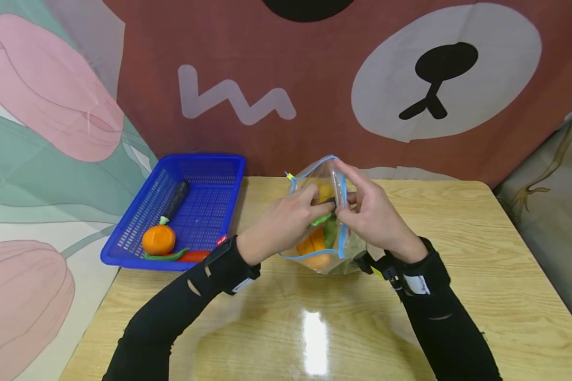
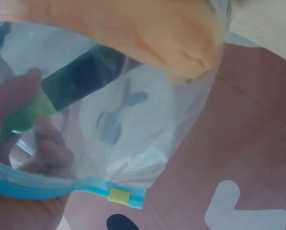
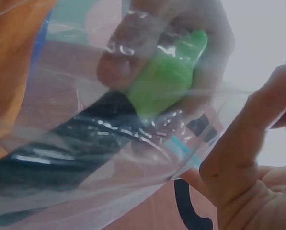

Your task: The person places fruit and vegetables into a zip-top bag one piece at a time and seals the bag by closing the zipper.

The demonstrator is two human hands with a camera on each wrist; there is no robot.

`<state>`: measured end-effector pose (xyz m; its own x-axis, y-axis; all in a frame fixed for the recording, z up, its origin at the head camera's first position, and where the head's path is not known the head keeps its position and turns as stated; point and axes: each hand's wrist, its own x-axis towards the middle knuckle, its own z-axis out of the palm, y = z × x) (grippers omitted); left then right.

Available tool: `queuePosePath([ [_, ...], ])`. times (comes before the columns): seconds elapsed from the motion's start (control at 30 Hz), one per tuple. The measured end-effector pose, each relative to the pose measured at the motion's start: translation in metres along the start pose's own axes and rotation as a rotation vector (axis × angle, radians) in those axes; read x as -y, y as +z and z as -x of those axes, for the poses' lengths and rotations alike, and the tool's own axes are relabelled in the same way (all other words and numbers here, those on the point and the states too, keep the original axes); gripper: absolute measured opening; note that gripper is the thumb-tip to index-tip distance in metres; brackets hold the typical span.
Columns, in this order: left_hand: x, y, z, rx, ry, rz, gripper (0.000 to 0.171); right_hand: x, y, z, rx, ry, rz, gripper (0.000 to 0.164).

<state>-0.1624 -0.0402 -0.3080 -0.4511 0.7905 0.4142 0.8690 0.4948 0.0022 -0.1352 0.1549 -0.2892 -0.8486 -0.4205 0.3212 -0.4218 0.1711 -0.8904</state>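
Observation:
A clear zip bag with a blue-edged mouth (image 1: 342,211) stands on the table, turned toward me. My left hand (image 1: 283,219) reaches into it, with the thumb and fingers pinching the green stem end of a dark toy eggplant (image 3: 75,143). The eggplant lies slantwise inside the bag, seen through the plastic in both wrist views. My right hand (image 1: 378,211) grips the bag's right rim between thumb and fingers. Also in the bag are a large orange item (image 2: 152,28) and a leafy-green piece (image 1: 331,230), partly hidden by my left hand.
Left of the bag sits a blue plastic basket (image 1: 205,206). It holds another dark eggplant (image 1: 175,200), a round orange piece (image 1: 159,240) and a red pepper with a green stem (image 1: 193,256). Behind the table hangs a brown printed cloth (image 1: 314,106). A yellow slider (image 2: 119,196) sits on the bag's zip.

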Motion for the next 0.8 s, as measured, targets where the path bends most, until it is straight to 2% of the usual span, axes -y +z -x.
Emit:
queuePosePath([
  [0.13,0.001,0.001,-0.009,0.052,-0.029,-0.025,0.025,0.000,0.000,0.000,-0.004,0.006,-0.007,0.078],
  [0.27,0.003,0.005,-0.021,0.103,-0.057,-0.026,0.017,-0.001,0.001,0.000,-0.003,0.005,-0.005,0.078],
  [0.47,0.003,0.005,-0.027,0.174,-0.081,0.083,0.025,-0.002,0.001,-0.001,-0.004,-0.013,-0.017,0.080],
  [0.63,0.003,-0.006,-0.023,0.125,-0.084,0.122,0.025,-0.003,-0.001,-0.001,-0.004,-0.009,-0.026,0.079],
  [0.8,0.006,-0.023,-0.015,-0.016,-0.025,0.174,0.017,-0.003,-0.003,-0.001,-0.010,0.015,-0.039,0.079],
])
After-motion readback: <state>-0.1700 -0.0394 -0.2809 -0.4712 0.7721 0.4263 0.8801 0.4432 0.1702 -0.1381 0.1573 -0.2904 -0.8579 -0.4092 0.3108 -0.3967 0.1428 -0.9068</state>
